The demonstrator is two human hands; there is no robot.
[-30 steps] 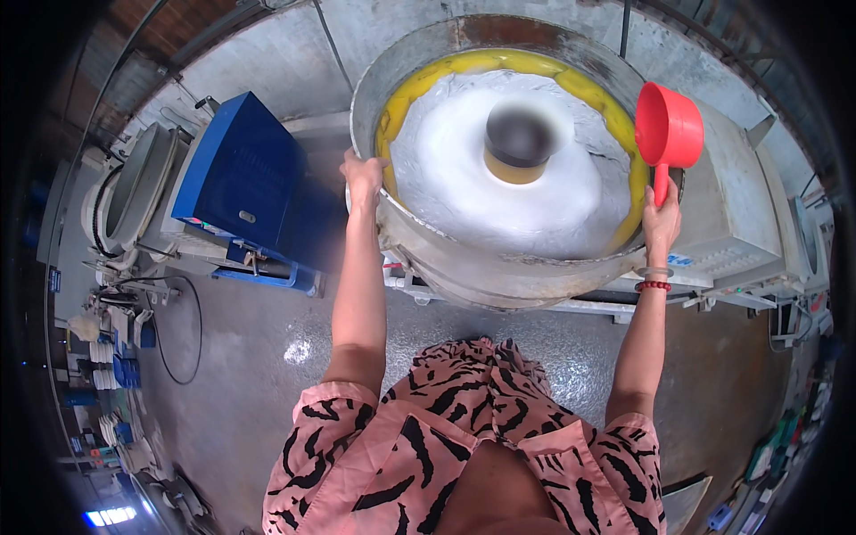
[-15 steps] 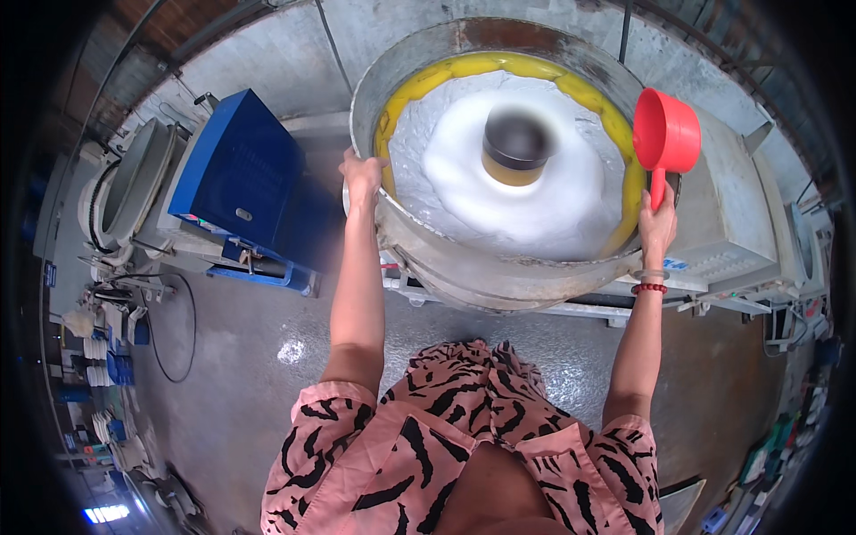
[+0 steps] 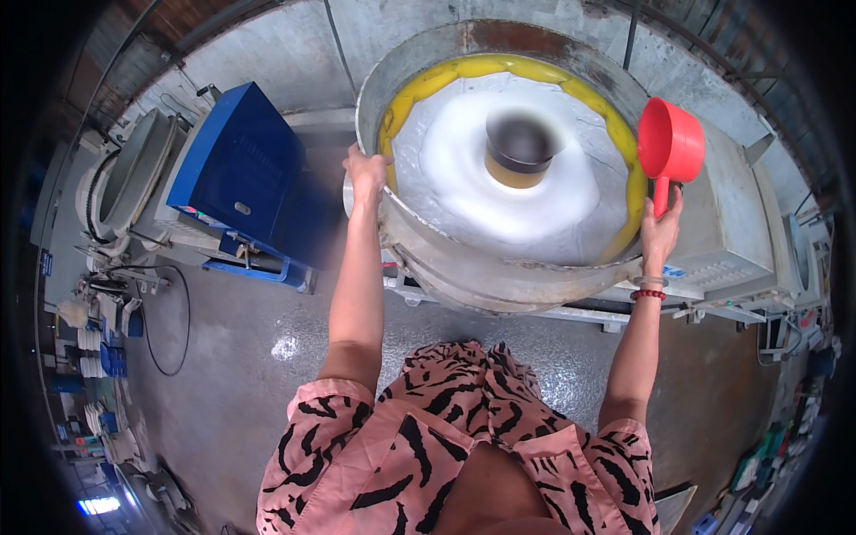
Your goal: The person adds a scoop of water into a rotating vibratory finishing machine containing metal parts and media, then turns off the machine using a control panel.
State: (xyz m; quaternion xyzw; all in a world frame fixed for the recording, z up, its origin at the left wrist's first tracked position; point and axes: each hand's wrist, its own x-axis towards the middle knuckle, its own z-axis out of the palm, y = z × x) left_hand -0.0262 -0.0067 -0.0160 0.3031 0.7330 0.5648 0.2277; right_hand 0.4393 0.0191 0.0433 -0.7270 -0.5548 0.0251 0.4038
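Observation:
In front of me stands a large round metal tub with a bulging yellow lining. White frothy liquid fills its inside around a central post with a dark, blurred top. On the tub's left rim my left hand is closed, fingers wrapped over the edge. My right hand grips the handle of a red plastic dipper beside the right rim. The dipper's cup is tilted with its mouth toward the tub; what it holds, if anything, cannot be made out.
A blue machine cabinet stands left of the tub, with another round metal tub beyond it. At the right is a pale metal housing. A dark hose lies on the wet grey floor. Behind runs a grey wall.
The dipper and my right hand have shifted very slightly in the picture. The view has moved a little; my left hand still holds the tub's rim.

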